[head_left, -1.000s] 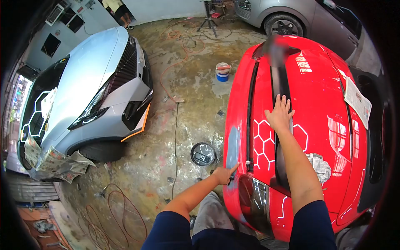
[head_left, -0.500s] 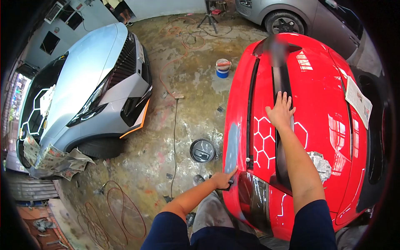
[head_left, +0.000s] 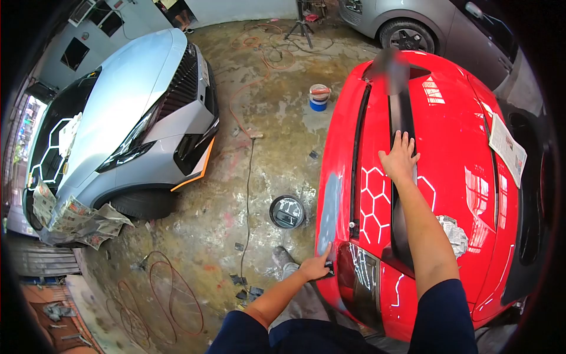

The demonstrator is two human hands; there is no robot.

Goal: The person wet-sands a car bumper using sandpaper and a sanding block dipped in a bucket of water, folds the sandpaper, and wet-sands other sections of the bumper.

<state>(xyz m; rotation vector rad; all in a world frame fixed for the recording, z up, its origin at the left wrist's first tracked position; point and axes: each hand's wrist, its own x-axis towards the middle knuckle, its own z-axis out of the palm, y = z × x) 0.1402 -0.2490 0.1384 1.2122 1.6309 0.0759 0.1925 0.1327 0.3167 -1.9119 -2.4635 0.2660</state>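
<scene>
My right hand (head_left: pixel 401 158) lies with fingers spread on the dark strip (head_left: pixel 402 115) running along the red car (head_left: pixel 451 153), holding nothing. At the car's near left corner, beside the tail light (head_left: pixel 358 277), is my left hand (head_left: pixel 315 267). Its index finger points along the edge of a dull grey patch (head_left: pixel 330 209) on the red bumper. The other fingers are curled around a small dark piece (head_left: pixel 329 268), mostly hidden against the car, so its kind is unclear.
A black basin (head_left: pixel 287 212) of water and a blue-white bucket (head_left: pixel 319 98) stand on the wet floor. A silver car (head_left: pixel 135 100) with newspaper (head_left: pixel 82 221) is on the left. A cable (head_left: pixel 249 194) and hoses (head_left: pixel 171 295) lie about. A grey car (head_left: pixel 436 23) stands behind.
My left hand has shifted slightly, its index finger now pointing more upward along the bumper. My right hand stays on the dark strip. The camera view has moved a little; one shoe shows more.
</scene>
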